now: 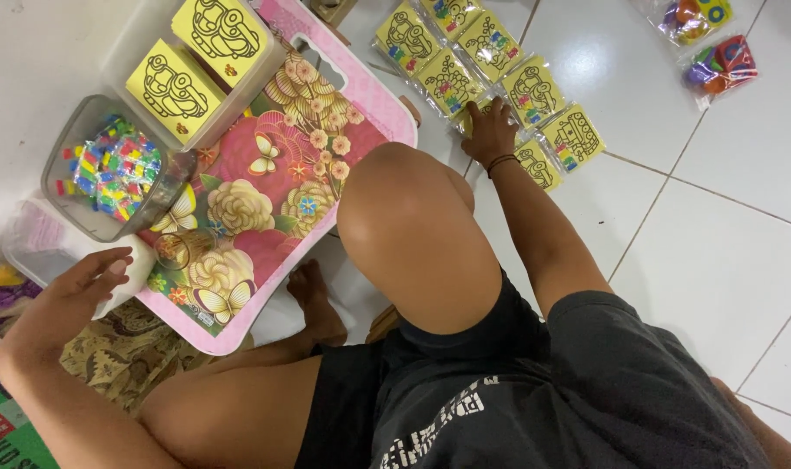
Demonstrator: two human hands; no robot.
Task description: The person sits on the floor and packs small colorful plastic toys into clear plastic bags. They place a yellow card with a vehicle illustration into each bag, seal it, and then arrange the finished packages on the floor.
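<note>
Right hand [489, 128], fingers spread flat, presses yellow craft packets [491, 74] fanned ahead on the floor [717, 260]; left hand [82, 282], open, touches a white container [126, 278].

Single head camera, looking steeply down, close to lap.

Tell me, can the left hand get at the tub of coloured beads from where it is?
Probably yes. The left hand rests open on a white box just below the bead tub, and nothing lies between them.
</note>
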